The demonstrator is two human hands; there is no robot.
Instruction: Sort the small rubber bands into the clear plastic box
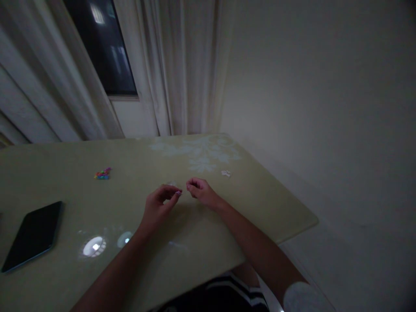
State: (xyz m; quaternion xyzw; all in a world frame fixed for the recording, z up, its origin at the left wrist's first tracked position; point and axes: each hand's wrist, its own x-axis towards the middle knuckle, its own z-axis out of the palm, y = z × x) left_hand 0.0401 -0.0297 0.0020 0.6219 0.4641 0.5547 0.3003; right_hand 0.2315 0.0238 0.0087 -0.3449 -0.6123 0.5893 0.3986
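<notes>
Over the middle of the glossy table, my left hand [160, 203] pinches a small pale purplish piece [178, 193] between thumb and fingertips. Its exact kind is too small to make out. My right hand [200, 191] is a short gap to the right, fingers curled in against the thumb. Whatever it may hold is hidden. Just behind the left hand lies a small pale, see-through thing [171, 183]. Several small white pieces [225, 173] lie on the table beyond my right hand. A cluster of small bright-coloured pieces [103, 174] sits farther to the left.
A dark tablet [35, 234] lies at the left of the pale yellow-green table [211, 242]. The table's right edge and rounded corner come near a bare wall [318, 108]. Curtains [185, 65] and a dark window stand behind the far edge. Lamp reflections show on the tabletop.
</notes>
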